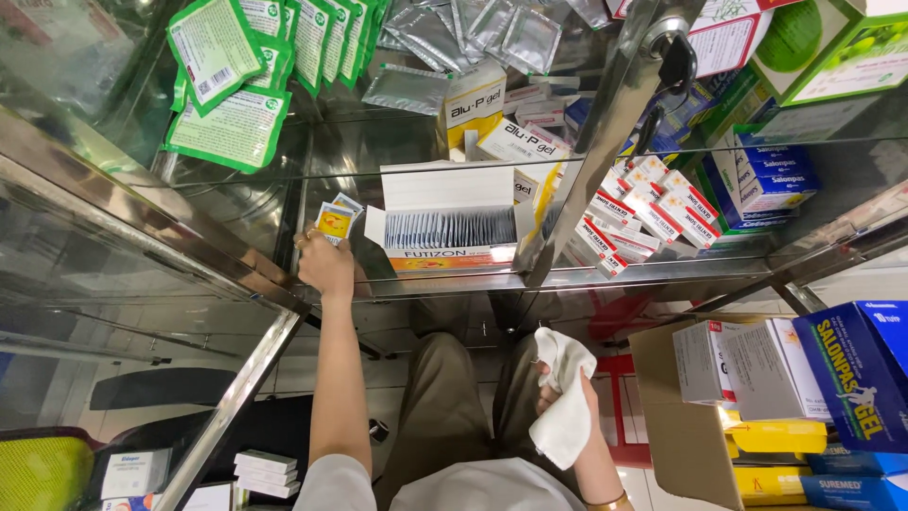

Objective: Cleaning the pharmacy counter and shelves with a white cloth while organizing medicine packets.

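Nearest, the right hand (pixel 558 393) grips a white cloth (pixel 566 409) by the lap. Farther, the left hand (pixel 324 263) holds small yellow sachets (pixel 334 220) at the glass shelf's (pixel 454 284) front edge, beside the open box (pixel 449 227); a steady pinch should keep them together.

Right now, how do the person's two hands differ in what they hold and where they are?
The left hand reaches up to the glass shelf and pinches small yellow-and-white sachets; the right hand stays low, near the lap, gripping a white cloth. The left arm is stretched out, while the right is bent close to the body. The sachets are flat and stiff-looking; the cloth hangs limp and crumpled. Both hands are bare, with fingers closed on something.
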